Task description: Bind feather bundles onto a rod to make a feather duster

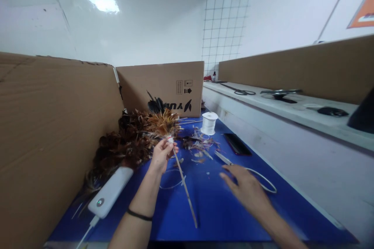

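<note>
My left hand is closed around a thin wooden stick just below a tuft of brown and orange feathers bound to its top. The stick slants down toward me over the blue table. My right hand hovers low over the table with fingers stretched out and apart, holding nothing. Its fingertips are close to a small metal blade or scissors and a loop of white cord.
A pile of dark brown feathers lies at the left by a cardboard wall. A white power bank, a spool of white thread, a dark phone and feather scraps sit on the table. A cardboard box stands behind.
</note>
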Tool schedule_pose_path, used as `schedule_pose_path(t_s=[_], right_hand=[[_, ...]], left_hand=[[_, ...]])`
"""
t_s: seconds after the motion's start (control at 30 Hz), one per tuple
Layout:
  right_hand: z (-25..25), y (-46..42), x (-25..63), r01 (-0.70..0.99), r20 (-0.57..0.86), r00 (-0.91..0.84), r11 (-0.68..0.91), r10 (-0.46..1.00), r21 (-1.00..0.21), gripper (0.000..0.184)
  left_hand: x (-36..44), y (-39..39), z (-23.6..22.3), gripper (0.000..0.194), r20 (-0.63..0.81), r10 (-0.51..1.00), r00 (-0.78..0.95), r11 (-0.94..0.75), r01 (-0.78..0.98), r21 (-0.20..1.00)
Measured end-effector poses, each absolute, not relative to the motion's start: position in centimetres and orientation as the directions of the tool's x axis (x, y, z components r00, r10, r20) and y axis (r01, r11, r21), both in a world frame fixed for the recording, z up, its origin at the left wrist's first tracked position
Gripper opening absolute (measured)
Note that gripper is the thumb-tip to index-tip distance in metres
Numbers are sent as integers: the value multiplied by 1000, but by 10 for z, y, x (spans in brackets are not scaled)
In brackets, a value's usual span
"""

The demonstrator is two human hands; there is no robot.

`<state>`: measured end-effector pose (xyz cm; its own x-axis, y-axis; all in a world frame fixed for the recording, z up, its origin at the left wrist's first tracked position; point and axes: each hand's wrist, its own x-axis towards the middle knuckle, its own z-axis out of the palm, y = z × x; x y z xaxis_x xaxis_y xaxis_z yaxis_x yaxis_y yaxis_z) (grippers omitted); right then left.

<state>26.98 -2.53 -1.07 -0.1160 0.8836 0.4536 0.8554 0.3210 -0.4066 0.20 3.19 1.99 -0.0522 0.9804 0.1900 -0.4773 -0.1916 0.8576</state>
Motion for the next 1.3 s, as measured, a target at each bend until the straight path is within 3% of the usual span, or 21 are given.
schedule_pose_path(t_s=[0.07, 0.13, 0.23, 0.37, 0.47, 0.6, 0.73, 0.87, 0.93, 1.1, 1.2, 1.3], right_hand=[[-12, -43, 232, 689, 279, -169, 315, 945, -652, 35], [-20, -57, 199, 555, 142, -314, 302, 939, -775, 33], [-35, -66, 171, 414, 76, -446, 281, 892, -866, 14], [-34, -55, 167, 219, 57, -465, 177, 883, -960, 13], [-13, -35, 171, 161, 58, -491, 155, 869, -975, 20], [9, 0, 172, 159, 87, -516, 195, 852, -968, 25], [8, 35, 172, 144, 106, -543, 216, 833, -966, 29], [4, 60, 173, 101, 109, -583, 205, 805, -974, 30], [6, 68, 172, 97, 127, -586, 225, 800, -970, 29], [22, 80, 165, 116, 185, -537, 289, 823, -950, 27], [30, 90, 162, 153, 235, -475, 343, 848, -927, 27], [34, 103, 166, 230, 283, -391, 390, 876, -891, 26]], left_hand=[[5, 32, 18, 38, 212, 972, -101, -234, -434, 870], [7, 31, 16, 40, 229, 962, -146, -269, -401, 876], [10, 29, 16, 46, 240, 949, -204, -302, -379, 875], [10, 30, 16, 51, 249, 953, -175, -300, -406, 863], [7, 35, 9, 44, 204, 963, -176, -257, -366, 895], [4, 50, -16, 33, 159, 948, -276, -212, -178, 961], [7, 62, -41, 20, 220, 939, -265, -211, 65, 975], [11, 61, -45, 19, 323, 925, -202, -269, 255, 929], [16, 56, -41, 26, 339, 929, -149, -302, 226, 926], [27, 44, -31, 48, 116, 976, 187, -110, -39, 993], [29, 44, -30, 45, 94, 972, 214, -100, 18, 995], [26, 45, -31, 34, 203, 960, 193, -240, 193, 951]])
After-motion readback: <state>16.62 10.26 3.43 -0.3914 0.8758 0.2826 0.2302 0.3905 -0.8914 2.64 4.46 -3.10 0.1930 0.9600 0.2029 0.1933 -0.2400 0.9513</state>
